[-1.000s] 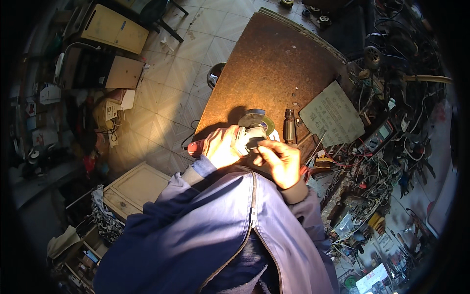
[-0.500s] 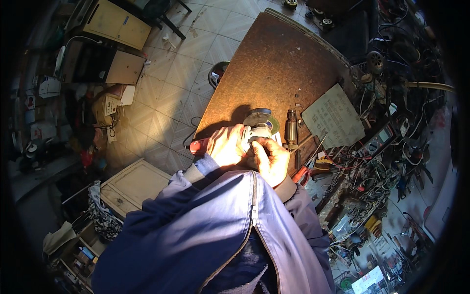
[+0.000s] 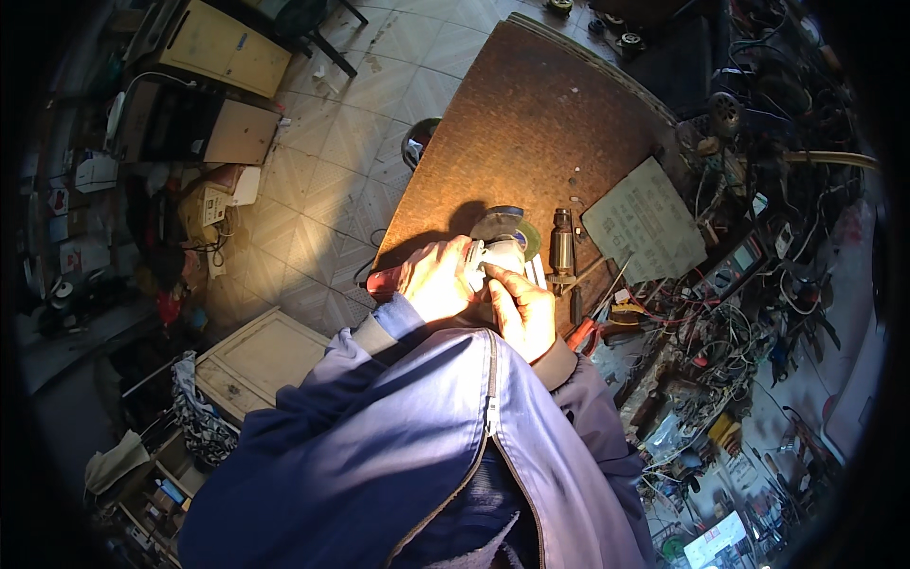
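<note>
My left hand is wrapped round the red body of an angle grinder, just above the near part of the brown bench. The grinder's pale metal head points right, with a dark curved guard and a greenish disc at its far side. Against the head, my right hand has its thumb and fingers pinched together. Whatever small thing lies between those fingertips is hidden in the glare. A metal motor armature lies to the right of the disc.
The brown bench stretches away ahead. A grey-green square board lies on its right side. Red-handled pliers, a multimeter and tangled wires crowd the right. At left stands a low pale cabinet.
The grinder's head and guard have turned slightly, so more of the disc side shows. My right fingers have shifted a little at the head; my left hand keeps its hold.
</note>
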Action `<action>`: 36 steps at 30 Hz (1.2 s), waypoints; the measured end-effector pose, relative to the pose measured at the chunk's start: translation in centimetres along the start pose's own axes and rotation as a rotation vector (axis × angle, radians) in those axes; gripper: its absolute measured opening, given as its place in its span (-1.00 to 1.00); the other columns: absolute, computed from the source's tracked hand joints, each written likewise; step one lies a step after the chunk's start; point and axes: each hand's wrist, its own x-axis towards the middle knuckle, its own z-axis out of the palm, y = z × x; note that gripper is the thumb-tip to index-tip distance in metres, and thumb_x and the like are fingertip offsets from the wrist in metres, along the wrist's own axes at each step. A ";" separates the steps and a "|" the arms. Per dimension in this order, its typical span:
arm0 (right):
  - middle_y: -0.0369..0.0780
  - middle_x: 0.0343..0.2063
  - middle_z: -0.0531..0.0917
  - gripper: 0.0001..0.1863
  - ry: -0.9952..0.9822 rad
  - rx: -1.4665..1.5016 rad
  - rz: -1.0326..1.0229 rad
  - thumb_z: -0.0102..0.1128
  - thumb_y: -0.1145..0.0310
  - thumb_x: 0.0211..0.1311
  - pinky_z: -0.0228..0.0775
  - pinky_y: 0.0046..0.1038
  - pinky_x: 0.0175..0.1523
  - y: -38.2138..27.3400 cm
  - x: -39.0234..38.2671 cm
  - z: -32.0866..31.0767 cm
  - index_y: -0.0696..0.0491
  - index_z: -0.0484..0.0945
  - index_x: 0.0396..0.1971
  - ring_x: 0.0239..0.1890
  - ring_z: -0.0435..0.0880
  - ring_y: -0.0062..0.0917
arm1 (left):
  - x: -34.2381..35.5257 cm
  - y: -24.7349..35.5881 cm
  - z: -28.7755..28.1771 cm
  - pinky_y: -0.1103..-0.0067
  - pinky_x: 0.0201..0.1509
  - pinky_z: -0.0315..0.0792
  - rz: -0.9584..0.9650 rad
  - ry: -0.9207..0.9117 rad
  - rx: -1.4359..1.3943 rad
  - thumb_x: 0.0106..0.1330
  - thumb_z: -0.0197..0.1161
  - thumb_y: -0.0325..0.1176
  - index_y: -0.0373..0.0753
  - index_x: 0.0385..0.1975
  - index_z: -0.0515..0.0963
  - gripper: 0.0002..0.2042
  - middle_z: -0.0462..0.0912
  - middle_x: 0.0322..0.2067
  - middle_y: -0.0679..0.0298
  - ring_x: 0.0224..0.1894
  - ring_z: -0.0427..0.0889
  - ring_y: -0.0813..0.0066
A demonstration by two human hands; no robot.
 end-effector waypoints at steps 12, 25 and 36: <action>-0.18 -0.52 0.70 -0.84 0.476 -0.268 0.513 0.26 0.48 0.30 0.49 -0.46 -0.37 10.9 -8.7 -12.2 0.28 0.65 -0.27 -0.51 0.65 -0.57 | -0.7 -1.1 -1.7 0.19 -0.02 0.60 -0.098 0.170 -0.182 -0.11 0.66 -0.17 -0.20 0.13 0.48 -0.26 0.70 -0.10 -0.05 -0.05 0.70 -0.08; 0.06 -0.36 0.61 -0.55 0.467 -0.769 0.616 0.50 0.11 0.10 0.49 -0.05 -0.22 12.3 -10.5 -8.7 0.20 0.54 -0.35 -0.28 0.65 0.04 | -1.1 -0.4 -1.9 0.35 0.01 0.63 -0.119 0.081 -0.232 -0.09 0.60 -0.34 -0.32 0.13 0.45 -0.29 0.70 -0.11 -0.07 -0.07 0.75 0.04; 0.03 -0.19 0.62 -0.62 0.514 -0.889 0.395 0.38 0.42 0.15 0.54 -0.07 -0.12 14.3 -8.2 -10.6 0.12 0.60 0.00 -0.16 0.66 0.03 | -1.3 -1.0 -0.5 0.35 0.02 0.63 -0.047 0.101 -0.160 -0.09 0.62 -0.29 -0.30 0.12 0.48 -0.30 0.71 -0.10 -0.05 -0.05 0.75 0.08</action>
